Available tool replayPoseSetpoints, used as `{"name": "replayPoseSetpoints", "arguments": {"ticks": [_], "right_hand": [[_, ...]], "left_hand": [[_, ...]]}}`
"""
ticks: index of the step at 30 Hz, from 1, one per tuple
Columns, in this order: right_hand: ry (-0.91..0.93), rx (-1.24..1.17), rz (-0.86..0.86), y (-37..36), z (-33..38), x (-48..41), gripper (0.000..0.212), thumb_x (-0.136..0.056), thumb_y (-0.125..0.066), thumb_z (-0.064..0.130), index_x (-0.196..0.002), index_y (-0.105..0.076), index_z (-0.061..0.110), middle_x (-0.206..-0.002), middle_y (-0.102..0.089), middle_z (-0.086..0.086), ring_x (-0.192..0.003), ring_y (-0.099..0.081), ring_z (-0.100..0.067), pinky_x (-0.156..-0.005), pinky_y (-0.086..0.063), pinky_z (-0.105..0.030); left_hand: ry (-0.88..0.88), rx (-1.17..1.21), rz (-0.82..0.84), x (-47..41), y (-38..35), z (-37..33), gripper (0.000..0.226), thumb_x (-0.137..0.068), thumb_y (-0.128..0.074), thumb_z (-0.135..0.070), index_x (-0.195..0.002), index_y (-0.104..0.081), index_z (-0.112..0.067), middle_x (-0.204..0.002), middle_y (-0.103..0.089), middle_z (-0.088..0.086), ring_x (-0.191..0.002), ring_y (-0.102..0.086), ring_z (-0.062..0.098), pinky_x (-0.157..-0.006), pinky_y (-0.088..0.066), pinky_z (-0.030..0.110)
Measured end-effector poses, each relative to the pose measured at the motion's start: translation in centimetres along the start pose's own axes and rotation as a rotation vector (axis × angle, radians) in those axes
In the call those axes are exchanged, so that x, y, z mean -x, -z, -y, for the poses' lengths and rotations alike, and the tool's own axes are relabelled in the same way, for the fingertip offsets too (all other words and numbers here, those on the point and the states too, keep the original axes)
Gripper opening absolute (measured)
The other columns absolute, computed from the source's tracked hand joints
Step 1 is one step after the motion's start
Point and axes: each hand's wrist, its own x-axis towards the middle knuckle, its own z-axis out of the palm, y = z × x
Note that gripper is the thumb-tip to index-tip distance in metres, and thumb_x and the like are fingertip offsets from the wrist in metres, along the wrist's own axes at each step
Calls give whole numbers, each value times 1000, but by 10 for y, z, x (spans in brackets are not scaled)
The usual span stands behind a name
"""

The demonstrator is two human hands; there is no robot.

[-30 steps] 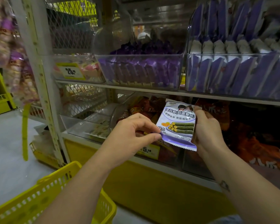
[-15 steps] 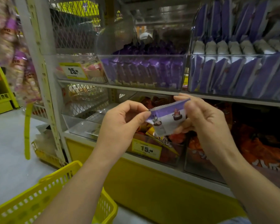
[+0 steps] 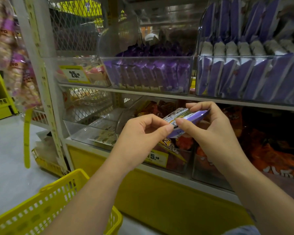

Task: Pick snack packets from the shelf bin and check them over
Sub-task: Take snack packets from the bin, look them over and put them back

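Print on the small flat purple-and-white snack packet, tilted near edge-on, too blurred to read. Yellow plastic shopping basket cut off at bottom edge. Yellow price tag partly behind left hand.

The one camera sits on my head and looks forward and down along my forearms at the shelf in front of me. It is close. My left hand and right hand meet near the middle of the frame, both pinching the packet just in front of the lower bins. The wide lens takes in the shelf post leaning at the left, the upper bin of purple packs near the top, the floor at the left, and the yellow basket in the bottom-left corner under my left arm.
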Motion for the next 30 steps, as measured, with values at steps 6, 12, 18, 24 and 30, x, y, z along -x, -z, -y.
{"name": "replayPoseSetpoints", "arguments": {"ticks": [6,12,18,24,30], "right_hand": [[36,17,105,3,-1,3,38,-71,-77,34,-99,-52,37,-104,-59,35,-97,-62,3,-77,-56,-20],[114,-13,102,-3,2,5,43,-74,-77,16,-104,-49,30,-115,-58,21,-103,-63,0,-83,-53,-19],[150,-99,62,-14,2,8,40,-78,-74,3,-102,-49,22,-113,-59,10,-99,-66,-4,-78,-56,-22],[167,-36,14,-26,5,6,38,-79,-75,7,-101,-52,28,-107,-61,8,-92,-65,-2,-76,-53,-19],[10,-284,114,-50,22,-2,35,-77,-76,41,-94,-54,20,-99,-68,16,-94,-70,-15,-80,-59,-37]], "left_hand": [[61,10,-42,1,4,-3,5,-75,-70,-35,-76,-75,-34,-78,-73,-3,-79,-67,14,-86,-56,46],[-44,-62,-205,6,-2,-4,17,-87,-71,-19,-74,-72,-31,-74,-72,-11,-70,-67,5,-68,-55,23],[-173,-101,-286,9,2,-9,22,-85,-72,-10,-83,-71,-32,-80,-73,-10,-72,-69,3,-66,-51,13],[-250,-324,-240,13,12,-12,37,-83,-70,2,-93,-66,-33,-95,-64,-12,-87,-68,4,-80,-55,19],[-180,-128,-240,15,52,-24,30,-86,-69,-4,-91,-67,-34,-92,-74,-8,-78,-72,10,-66,-57,21]]}}
